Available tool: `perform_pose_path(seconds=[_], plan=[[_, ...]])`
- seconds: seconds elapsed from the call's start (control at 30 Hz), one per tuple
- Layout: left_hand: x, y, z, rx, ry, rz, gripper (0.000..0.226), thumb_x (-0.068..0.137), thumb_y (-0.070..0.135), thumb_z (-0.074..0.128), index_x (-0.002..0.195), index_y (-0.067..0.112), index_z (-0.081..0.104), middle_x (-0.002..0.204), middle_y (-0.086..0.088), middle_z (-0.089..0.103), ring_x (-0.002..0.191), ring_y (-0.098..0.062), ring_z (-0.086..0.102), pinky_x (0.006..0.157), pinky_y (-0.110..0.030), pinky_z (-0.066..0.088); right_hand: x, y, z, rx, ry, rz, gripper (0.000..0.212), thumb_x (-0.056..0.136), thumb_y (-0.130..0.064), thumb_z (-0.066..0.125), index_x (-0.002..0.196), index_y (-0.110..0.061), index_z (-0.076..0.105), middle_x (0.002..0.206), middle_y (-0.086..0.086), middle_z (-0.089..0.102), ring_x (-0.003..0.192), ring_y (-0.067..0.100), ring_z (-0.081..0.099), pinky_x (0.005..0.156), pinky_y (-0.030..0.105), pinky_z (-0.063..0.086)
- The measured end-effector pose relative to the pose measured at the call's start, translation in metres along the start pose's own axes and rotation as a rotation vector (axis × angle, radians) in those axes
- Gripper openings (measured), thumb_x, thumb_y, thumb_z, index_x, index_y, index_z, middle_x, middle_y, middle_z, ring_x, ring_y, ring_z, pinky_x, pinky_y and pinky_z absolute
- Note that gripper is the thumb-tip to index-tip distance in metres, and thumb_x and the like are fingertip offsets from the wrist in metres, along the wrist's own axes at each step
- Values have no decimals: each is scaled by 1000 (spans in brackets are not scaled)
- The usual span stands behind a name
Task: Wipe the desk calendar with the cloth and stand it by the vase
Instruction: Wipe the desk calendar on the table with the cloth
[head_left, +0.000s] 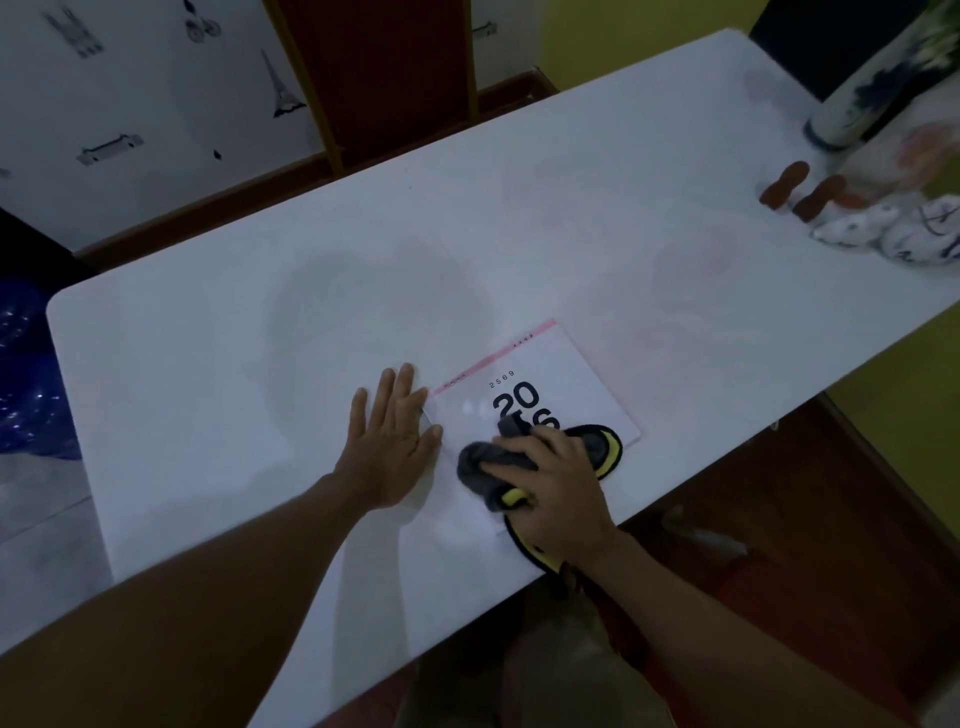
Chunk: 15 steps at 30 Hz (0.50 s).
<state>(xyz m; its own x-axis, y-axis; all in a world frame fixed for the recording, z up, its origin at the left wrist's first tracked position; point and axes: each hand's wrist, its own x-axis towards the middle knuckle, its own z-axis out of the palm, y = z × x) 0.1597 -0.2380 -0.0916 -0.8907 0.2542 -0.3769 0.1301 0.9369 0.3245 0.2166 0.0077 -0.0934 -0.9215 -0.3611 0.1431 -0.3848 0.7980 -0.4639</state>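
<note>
Right grip (558, 483) presses cloth (488, 467) on calendar (571, 384); white table (208, 338).

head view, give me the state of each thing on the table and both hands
desk calendar: lying flat, not yet stood up
cloth: bunched on the calendar under the right hand
right hand: pressing the cloth down
left hand: flat, fingers on the calendar's edge
vase: upright at the table's far right, blurred
table: white, faintly smudged

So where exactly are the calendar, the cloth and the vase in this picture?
calendar (563, 382): head view, on its bare white cover right of the printed numbers.
cloth (475, 460): head view, on the grey bunched part left of the fingers.
vase (862, 98): head view, on its painted lower body.
</note>
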Motion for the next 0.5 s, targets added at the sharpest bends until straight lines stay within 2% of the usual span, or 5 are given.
perform_pose_path(seconds=[0.1, 0.27, 0.5], plan=[[0, -1, 2, -11, 16, -7, 65, 106, 50, 18, 160, 15, 12, 169, -2, -20, 148, -11, -31, 124, -46, -17, -11, 13, -7, -56, 43, 88, 56, 70, -22, 60, 124, -31, 71, 129, -4, 64, 115, 31, 50, 86, 44, 40], [0, 0, 3, -37, 13, -10, 69, 104, 53, 14, 160, 14, 11, 169, -1, -19, 148, -10, -31, 124, -46, -16, 5, 36, -27, -144, 91, 390, 59, 74, -22, 62, 133, -28, 64, 136, 3, 56, 120, 33, 41, 90, 51, 38], [-4, 9, -7, -37, 15, -14, 63, 107, 46, 23, 159, 13, 14, 170, -6, -13, 155, -21, -19, 126, -49, -10, 26, 58, -41, -54, 141, 480, 63, 79, 2, 65, 138, -19, 60, 140, 12, 54, 119, 37, 44, 93, 54, 44]])
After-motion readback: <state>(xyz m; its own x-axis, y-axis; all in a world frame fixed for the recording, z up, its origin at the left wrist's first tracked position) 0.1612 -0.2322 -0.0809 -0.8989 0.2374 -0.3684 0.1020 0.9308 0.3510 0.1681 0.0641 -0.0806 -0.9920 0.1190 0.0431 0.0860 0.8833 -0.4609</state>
